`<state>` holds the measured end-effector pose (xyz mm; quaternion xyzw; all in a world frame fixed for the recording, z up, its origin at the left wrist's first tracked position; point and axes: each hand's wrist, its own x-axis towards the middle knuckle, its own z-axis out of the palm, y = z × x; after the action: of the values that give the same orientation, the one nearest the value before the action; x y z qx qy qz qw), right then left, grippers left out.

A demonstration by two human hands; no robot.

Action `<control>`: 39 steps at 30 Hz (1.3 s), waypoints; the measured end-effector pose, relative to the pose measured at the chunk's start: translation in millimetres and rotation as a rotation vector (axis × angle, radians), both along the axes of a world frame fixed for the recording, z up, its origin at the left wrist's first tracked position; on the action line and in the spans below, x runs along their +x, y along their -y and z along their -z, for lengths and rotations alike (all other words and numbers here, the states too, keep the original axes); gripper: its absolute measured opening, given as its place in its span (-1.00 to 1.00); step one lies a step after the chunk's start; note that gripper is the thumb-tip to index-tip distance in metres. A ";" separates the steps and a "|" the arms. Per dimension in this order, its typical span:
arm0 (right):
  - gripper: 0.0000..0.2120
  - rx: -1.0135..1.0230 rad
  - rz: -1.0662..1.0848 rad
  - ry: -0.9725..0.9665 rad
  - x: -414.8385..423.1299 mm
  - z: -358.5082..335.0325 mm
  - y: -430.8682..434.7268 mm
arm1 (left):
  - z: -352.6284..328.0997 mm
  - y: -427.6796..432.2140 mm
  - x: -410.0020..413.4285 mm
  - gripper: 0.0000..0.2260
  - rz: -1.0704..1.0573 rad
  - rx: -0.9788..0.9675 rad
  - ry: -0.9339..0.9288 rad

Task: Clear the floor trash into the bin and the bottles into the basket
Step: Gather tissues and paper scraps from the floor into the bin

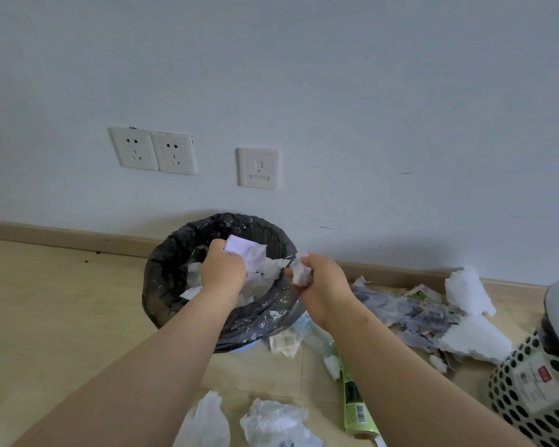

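Nearest the viewer, two crumpled white tissues (207,421) lie on the wooden floor, cut off by the lower edge. Just right of them a green-labelled bottle (352,395) lies on its side. Its upper end passes behind the right forearm, so the cap cannot be seen. It looks light, smooth and liable to roll, and is best gripped round the middle. At the right edge stands a white perforated basket (530,391), only partly in view, with a dark, white-rimmed object above it that cannot be made out. Further in, both bare arms reach forward. The left hand (221,269) has its fingers curled round a crumpled white paper (246,250), held over the mouth of the bin (175,253). The bin is lined with a black bag and already holds white scraps. The right hand (320,285) pinches a small tissue wad (299,272) just at the bin's right rim. Both pieces seem weightless, soft and easily crushed, so a loose pinch anywhere should do, though they could drift outside the rim. Right of the bin, wrappers (410,314) and torn white lumps (468,291) lie along the skirting, their material unclear. The bin stands against a pale wall with sockets (152,151).
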<state>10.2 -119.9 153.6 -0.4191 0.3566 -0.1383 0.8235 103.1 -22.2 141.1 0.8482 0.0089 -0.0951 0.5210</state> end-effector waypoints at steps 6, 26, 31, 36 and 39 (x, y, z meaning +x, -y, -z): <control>-0.58 -0.003 -0.201 0.140 13.1 -6.2 -21.8 | -11.4 -10.1 9.9 -0.53 -0.002 -0.171 -0.094; -0.85 -0.494 -0.338 -0.539 -92.8 85.1 24.1 | 37.4 -10.0 -69.2 -0.77 0.958 0.328 0.781; -0.84 -0.749 -0.623 -0.661 -113.5 119.9 6.1 | 89.5 -46.3 -82.1 -0.76 1.171 0.528 0.613; -0.73 -1.010 -0.912 -0.679 -124.8 145.5 -25.6 | 130.7 -90.9 -96.2 -0.75 1.172 0.610 0.386; -0.71 -1.102 -1.016 -0.654 -128.2 163.2 -49.4 | 156.2 -119.3 -107.3 -0.74 1.114 0.602 0.302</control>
<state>-117.9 -70.5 -9.7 -0.8934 0.2262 0.2254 0.3160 -4.2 97.1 -15.1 0.8387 -0.4793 -0.2244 0.1286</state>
